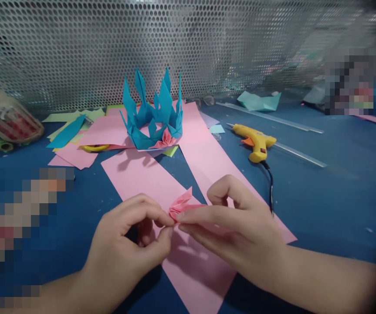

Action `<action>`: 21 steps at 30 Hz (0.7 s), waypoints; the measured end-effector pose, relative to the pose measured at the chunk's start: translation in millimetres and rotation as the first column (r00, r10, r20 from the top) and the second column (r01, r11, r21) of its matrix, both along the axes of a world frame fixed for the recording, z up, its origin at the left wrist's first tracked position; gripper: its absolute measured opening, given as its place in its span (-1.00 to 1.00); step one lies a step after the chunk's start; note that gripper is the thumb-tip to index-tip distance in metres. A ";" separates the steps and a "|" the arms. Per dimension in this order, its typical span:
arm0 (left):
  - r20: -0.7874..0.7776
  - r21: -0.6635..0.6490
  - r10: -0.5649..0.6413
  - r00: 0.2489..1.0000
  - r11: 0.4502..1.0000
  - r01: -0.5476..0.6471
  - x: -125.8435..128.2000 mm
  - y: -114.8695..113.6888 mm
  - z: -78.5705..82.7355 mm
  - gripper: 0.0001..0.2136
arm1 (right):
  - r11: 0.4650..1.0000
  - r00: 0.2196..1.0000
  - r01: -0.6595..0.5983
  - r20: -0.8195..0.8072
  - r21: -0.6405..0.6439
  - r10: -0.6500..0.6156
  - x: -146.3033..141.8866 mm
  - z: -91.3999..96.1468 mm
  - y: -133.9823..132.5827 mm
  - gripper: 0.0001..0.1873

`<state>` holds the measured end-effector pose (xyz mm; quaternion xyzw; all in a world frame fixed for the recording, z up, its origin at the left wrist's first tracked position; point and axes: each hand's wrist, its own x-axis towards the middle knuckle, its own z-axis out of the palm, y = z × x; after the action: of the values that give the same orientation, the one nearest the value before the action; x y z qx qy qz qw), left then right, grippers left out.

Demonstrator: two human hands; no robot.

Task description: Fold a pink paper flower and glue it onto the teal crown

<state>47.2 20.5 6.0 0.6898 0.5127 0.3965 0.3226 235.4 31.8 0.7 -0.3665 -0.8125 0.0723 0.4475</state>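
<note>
Pinched between the thumb and fingers of my right hand (240, 222) is a small folded pink paper piece (183, 203) with pointed tips. My left hand (135, 235) has its thumb and forefinger closed together on the lower end of the same piece. Both hands are above a long pink paper strip (204, 279). Beyond them stands a blue folded-paper crown (164, 102) with tall spikes. A pink paper flower (166, 139) sits on the crown's front.
A yellow glue gun (255, 141) with a black cord lies to the right, near clear glue sticks (302, 155). Paper scraps (73, 155) and yellow-handled scissors (94, 148) are at the left. A jar (11, 117) stands far left. A perforated metal panel (93, 52) rises behind.
</note>
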 end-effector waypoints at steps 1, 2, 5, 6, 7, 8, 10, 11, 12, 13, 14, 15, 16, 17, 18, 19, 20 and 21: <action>0.002 -0.003 0.002 1.000 1.000 -0.002 0.2 0.4 0.4 -0.89 | 1.000 1.000 0.005 0.012 0.002 -0.005 -0.2 -0.1 -0.1 -0.85; 0.004 -0.007 0.000 1.000 1.000 0.000 0.2 0.7 0.7 -0.89 | 1.000 1.000 0.008 0.024 -0.001 -0.008 -0.4 -0.2 -0.2 -0.85; 0.004 -0.029 -0.008 1.000 1.000 0.009 0.2 1.0 0.8 -0.89 | 1.000 0.999 0.002 0.049 -0.031 0.000 -1.0 -0.6 -0.3 -0.84; 0.006 -0.033 -0.011 1.000 0.999 0.011 0.3 0.9 0.5 -0.89 | 0.999 0.999 0.000 0.054 -0.038 0.002 -1.2 -0.7 -0.2 -0.84; 0.009 -0.035 -0.013 1.000 0.999 0.013 0.3 0.8 0.2 -0.89 | 0.999 0.998 0.000 0.057 -0.040 0.002 -1.2 -0.9 -0.1 -0.84; 0.011 -0.038 -0.015 1.000 0.999 0.015 0.5 0.7 0.0 -0.89 | 0.999 0.998 -0.001 0.059 -0.040 0.004 -1.2 -1.1 0.0 -0.84; 0.013 -0.042 -0.018 1.000 0.999 0.019 0.7 0.8 -0.3 -0.89 | 0.999 0.998 -0.007 0.055 -0.036 0.009 -0.9 -1.2 0.3 -0.85; 0.012 -0.045 -0.018 1.000 0.999 0.018 0.7 0.9 -0.2 -0.89 | 0.999 0.999 -0.011 0.051 -0.035 0.013 -0.7 -1.2 0.5 -0.86; 0.012 -0.046 -0.018 1.000 0.999 0.019 0.7 1.2 0.1 -0.89 | 0.999 0.999 -0.015 0.047 -0.033 0.016 -0.5 -1.0 0.7 -0.86; 0.009 -0.046 -0.018 1.000 0.999 0.019 0.6 1.4 0.6 -0.89 | 0.999 0.999 -0.018 0.045 -0.033 0.020 -0.2 -0.9 0.9 -0.87; 0.004 -0.044 -0.017 1.000 0.999 0.018 0.5 1.7 1.1 -0.90 | 0.999 0.999 -0.019 0.046 -0.035 0.021 0.0 -0.7 1.0 -0.87; -0.001 -0.039 -0.015 1.000 0.999 0.015 0.4 2.1 1.6 -0.90 | 0.999 0.999 -0.017 0.048 -0.036 0.018 0.2 -0.5 1.1 -0.86; -0.007 -0.031 -0.011 1.000 0.999 0.011 0.3 2.4 2.1 -0.90 | 0.999 0.999 -0.015 0.050 -0.035 0.016 0.5 -0.3 1.3 -0.86; -0.013 -0.024 -0.006 1.000 1.000 0.006 0.2 2.6 2.4 -0.90 | 0.999 0.999 -0.012 0.053 -0.032 0.013 0.7 -0.1 1.4 -0.86; -0.019 -0.017 -0.001 1.000 1.000 0.001 0.1 2.8 2.5 -0.90 | 1.000 0.999 -0.007 0.053 -0.026 0.009 0.9 0.0 1.4 -0.86; -0.023 -0.011 0.001 1.000 1.000 -0.001 0.0 2.9 2.4 -0.90 | 1.000 0.999 -0.002 0.049 -0.017 0.003 1.1 0.0 1.5 -0.86; -0.024 -0.007 0.001 1.000 1.000 -0.001 -0.3 2.9 2.1 -0.90 | 1.000 0.999 0.004 0.043 -0.006 -0.004 1.3 0.0 1.6 -0.86; -0.023 -0.005 0.001 1.000 1.000 -0.001 -0.7 2.9 1.6 -0.89 | 1.000 0.999 0.006 0.039 0.002 -0.006 1.6 0.0 1.7 -0.87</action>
<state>46.5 23.3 7.6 0.6932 0.5177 0.3875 0.3182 236.9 33.5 0.7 -0.3701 -0.8200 0.0631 0.4320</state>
